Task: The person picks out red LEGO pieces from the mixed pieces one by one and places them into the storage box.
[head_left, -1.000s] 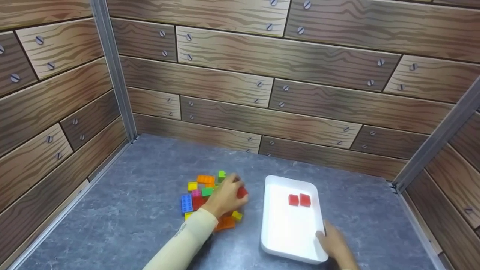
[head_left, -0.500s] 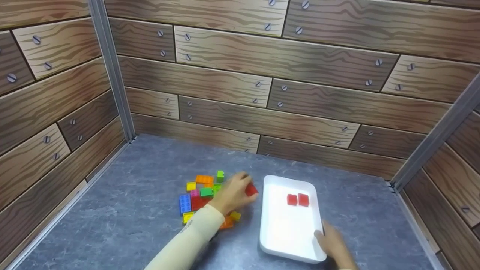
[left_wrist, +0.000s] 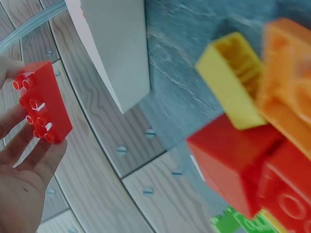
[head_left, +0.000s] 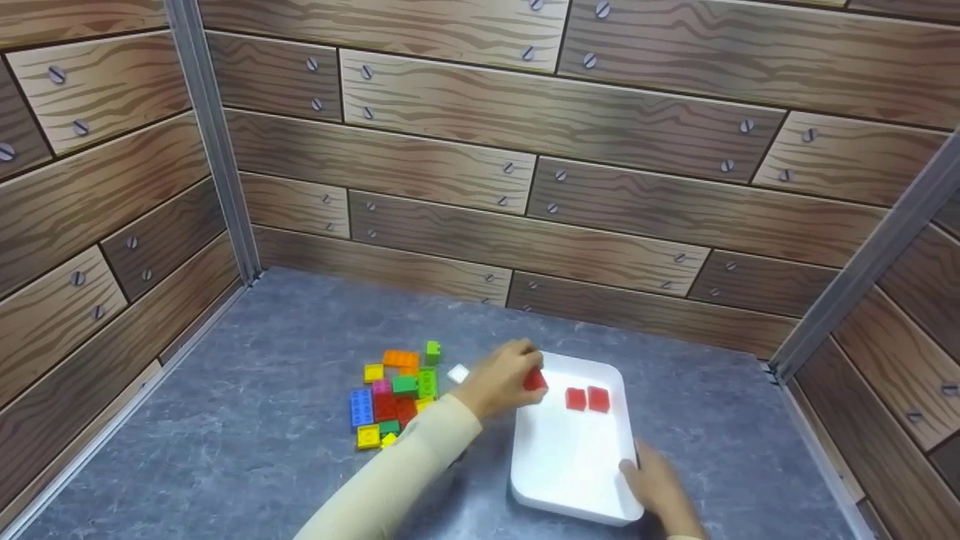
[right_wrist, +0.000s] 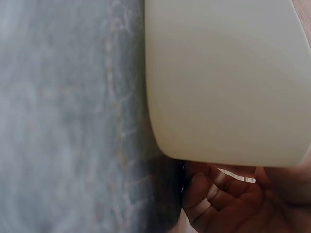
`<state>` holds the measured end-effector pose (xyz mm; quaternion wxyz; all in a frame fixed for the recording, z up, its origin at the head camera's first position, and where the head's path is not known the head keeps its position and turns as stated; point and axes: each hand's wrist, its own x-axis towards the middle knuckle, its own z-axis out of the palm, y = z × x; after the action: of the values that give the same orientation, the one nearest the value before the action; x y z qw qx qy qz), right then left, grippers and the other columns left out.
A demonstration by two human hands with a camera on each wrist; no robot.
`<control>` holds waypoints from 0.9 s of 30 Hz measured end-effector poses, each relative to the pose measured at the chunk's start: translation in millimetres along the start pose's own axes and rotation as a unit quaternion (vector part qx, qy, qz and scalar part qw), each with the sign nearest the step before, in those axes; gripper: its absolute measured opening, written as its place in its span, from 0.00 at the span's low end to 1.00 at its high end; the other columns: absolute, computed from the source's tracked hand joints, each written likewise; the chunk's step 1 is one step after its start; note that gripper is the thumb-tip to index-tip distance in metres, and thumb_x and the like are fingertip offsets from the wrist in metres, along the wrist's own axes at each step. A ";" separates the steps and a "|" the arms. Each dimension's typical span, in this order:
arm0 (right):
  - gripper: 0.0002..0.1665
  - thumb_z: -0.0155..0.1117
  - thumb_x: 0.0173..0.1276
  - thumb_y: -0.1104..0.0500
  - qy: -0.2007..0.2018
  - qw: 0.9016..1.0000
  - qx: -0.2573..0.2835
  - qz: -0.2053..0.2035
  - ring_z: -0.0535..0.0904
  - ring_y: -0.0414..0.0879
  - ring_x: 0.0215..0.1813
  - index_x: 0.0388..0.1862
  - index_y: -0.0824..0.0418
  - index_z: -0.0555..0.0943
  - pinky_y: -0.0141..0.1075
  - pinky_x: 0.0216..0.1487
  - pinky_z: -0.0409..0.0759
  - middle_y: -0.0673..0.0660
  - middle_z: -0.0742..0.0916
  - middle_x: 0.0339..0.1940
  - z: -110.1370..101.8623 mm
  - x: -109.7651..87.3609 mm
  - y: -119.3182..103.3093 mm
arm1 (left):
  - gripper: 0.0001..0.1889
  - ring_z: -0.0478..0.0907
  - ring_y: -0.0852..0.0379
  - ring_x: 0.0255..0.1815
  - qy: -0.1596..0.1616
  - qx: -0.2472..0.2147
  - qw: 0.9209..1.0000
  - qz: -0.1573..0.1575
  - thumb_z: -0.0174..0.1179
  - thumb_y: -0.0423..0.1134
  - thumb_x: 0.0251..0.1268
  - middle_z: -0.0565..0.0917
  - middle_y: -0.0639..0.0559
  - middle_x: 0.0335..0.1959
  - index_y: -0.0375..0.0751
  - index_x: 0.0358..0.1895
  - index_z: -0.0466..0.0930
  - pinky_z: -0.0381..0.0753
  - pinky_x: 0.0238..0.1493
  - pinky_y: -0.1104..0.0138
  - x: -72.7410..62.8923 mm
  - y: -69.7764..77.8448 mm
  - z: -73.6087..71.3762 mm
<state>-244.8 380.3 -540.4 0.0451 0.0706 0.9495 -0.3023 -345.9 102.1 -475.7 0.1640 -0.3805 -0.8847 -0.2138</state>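
Observation:
My left hand [head_left: 499, 381] pinches a red toy building brick [head_left: 535, 379] over the left rim of a white tray [head_left: 562, 461]. In the left wrist view the studs of this red brick [left_wrist: 51, 104] face the fingers, and the fingertips hold it by its edges. Two red bricks lie side by side in the tray's far half, the left one [head_left: 575, 399] close to the right one [head_left: 598, 399]. At the tray's near right side, my right hand [head_left: 660, 487] grips the rim with the thumb on top. Its curled fingers [right_wrist: 197, 191] show beside the outer wall in the right wrist view.
Left of the tray lies a pile of mixed bricks, among them a blue one [head_left: 361, 407], an orange one [head_left: 400, 358] and a yellow one [head_left: 367, 436]. A small white piece [head_left: 458, 373] lies near my left wrist. Wood-patterned walls [head_left: 420, 240] enclose the grey tabletop [head_left: 300, 330].
My left hand has carried the red brick rightward from the pile to the tray's left rim, uncovering more of the pile and the white piece. The right hand keeps its grip on the tray.

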 end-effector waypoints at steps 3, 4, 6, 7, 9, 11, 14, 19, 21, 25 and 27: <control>0.33 0.54 0.75 0.61 0.003 1.000 0.002 0.000 0.66 0.76 0.68 0.70 0.83 0.61 0.65 0.69 0.63 0.81 0.71 0.66 1.4 0.0 1.5 | 0.17 0.77 0.58 0.46 -0.022 -0.004 1.000 0.003 0.70 0.48 0.60 0.81 0.51 0.47 0.43 0.49 0.85 0.80 0.44 0.75 8.1 4.6 4.3; 0.33 0.55 0.75 0.62 0.004 1.000 0.003 -0.002 0.66 0.76 0.68 0.70 0.83 0.62 0.65 0.68 0.64 0.81 0.71 0.66 1.8 -0.2 2.1 | 0.17 0.77 0.58 0.46 -0.029 -0.005 1.000 0.004 0.70 0.47 0.60 0.82 0.51 0.47 0.43 0.49 0.86 0.80 0.44 0.75 10.6 5.9 5.8; 0.32 0.55 0.75 0.62 0.006 1.000 0.006 -0.006 0.67 0.76 0.67 0.69 0.83 0.63 0.65 0.67 0.65 0.81 0.72 0.65 2.3 -0.8 2.9 | 0.17 0.78 0.58 0.44 -0.041 -0.004 0.999 0.006 0.70 0.47 0.60 0.82 0.51 0.45 0.43 0.49 0.86 0.80 0.43 0.76 15.5 7.7 9.1; 0.32 0.55 0.75 0.62 0.010 1.000 0.005 -0.013 0.68 0.76 0.66 0.69 0.83 0.63 0.65 0.67 0.66 0.82 0.72 0.65 2.5 -1.1 3.4 | 0.17 0.78 0.58 0.44 -0.045 -0.002 0.999 0.010 0.70 0.47 0.60 0.83 0.51 0.45 0.43 0.48 0.87 0.80 0.42 0.75 18.0 8.4 10.7; 0.31 0.55 0.74 0.63 0.018 0.999 0.003 -0.029 0.69 0.77 0.65 0.68 0.83 0.64 0.65 0.66 0.67 0.82 0.73 0.63 2.3 -2.2 3.9 | 0.16 0.78 0.58 0.43 -0.052 0.004 0.998 0.019 0.71 0.46 0.60 0.84 0.51 0.44 0.42 0.47 0.87 0.80 0.42 0.75 23.1 9.2 14.2; 0.31 0.55 0.73 0.64 0.025 0.999 -0.002 -0.035 0.69 0.77 0.65 0.67 0.84 0.63 0.65 0.66 0.67 0.83 0.73 0.63 2.2 -2.5 4.1 | 0.15 0.79 0.58 0.41 -0.056 0.007 0.998 0.030 0.71 0.45 0.59 0.84 0.50 0.42 0.41 0.45 0.87 0.80 0.41 0.75 28.2 9.7 18.2; 0.32 0.56 0.73 0.64 0.025 0.999 -0.005 -0.021 0.69 0.76 0.65 0.68 0.84 0.63 0.64 0.66 0.67 0.82 0.73 0.63 1.7 -1.3 2.1 | 0.12 0.79 0.59 0.37 -0.067 0.009 0.997 0.043 0.71 0.43 0.57 0.85 0.51 0.40 0.41 0.41 0.88 0.79 0.38 0.76 34.8 9.8 24.1; 0.32 0.56 0.73 0.64 0.017 1.000 -0.005 0.001 0.68 0.75 0.67 0.69 0.83 0.63 0.63 0.68 0.66 0.81 0.73 0.65 2.1 1.5 -0.9 | 0.08 0.80 0.61 0.30 -0.086 0.002 0.996 0.037 0.72 0.39 0.55 0.86 0.53 0.35 0.41 0.37 0.88 0.77 0.32 0.77 42.2 9.2 33.8; 0.32 0.55 0.73 0.64 0.017 1.000 -0.004 0.001 0.68 0.75 0.68 0.69 0.83 0.63 0.63 0.68 0.65 0.81 0.73 0.65 2.1 1.3 -1.3 | 0.07 0.81 0.61 0.30 -0.096 0.011 0.995 0.036 0.72 0.38 0.55 0.86 0.53 0.32 0.41 0.36 0.88 0.78 0.32 0.77 43.9 8.9 38.1; 0.32 0.56 0.74 0.63 0.014 1.000 -0.003 0.002 0.68 0.75 0.68 0.69 0.82 0.64 0.64 0.68 0.65 0.81 0.73 0.65 1.6 -0.4 -1.7 | 0.12 0.83 0.60 0.33 -0.124 0.039 0.991 0.037 0.73 0.38 0.53 0.87 0.53 0.33 0.41 0.42 0.88 0.81 0.37 0.75 46.4 9.3 45.7; 0.31 0.56 0.74 0.63 0.016 1.000 -0.001 0.003 0.68 0.75 0.67 0.69 0.82 0.65 0.64 0.68 0.65 0.80 0.73 0.65 1.4 -0.9 -2.5 | 0.17 0.83 0.59 0.35 -0.140 0.046 0.989 0.033 0.73 0.38 0.54 0.87 0.52 0.36 0.42 0.48 0.87 0.82 0.40 0.73 48.0 10.2 48.1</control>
<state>-244.3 377.4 -540.0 0.0305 0.0780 0.9501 -0.3005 -375.9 161.5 -492.5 0.0631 -0.4274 -0.8949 -0.1121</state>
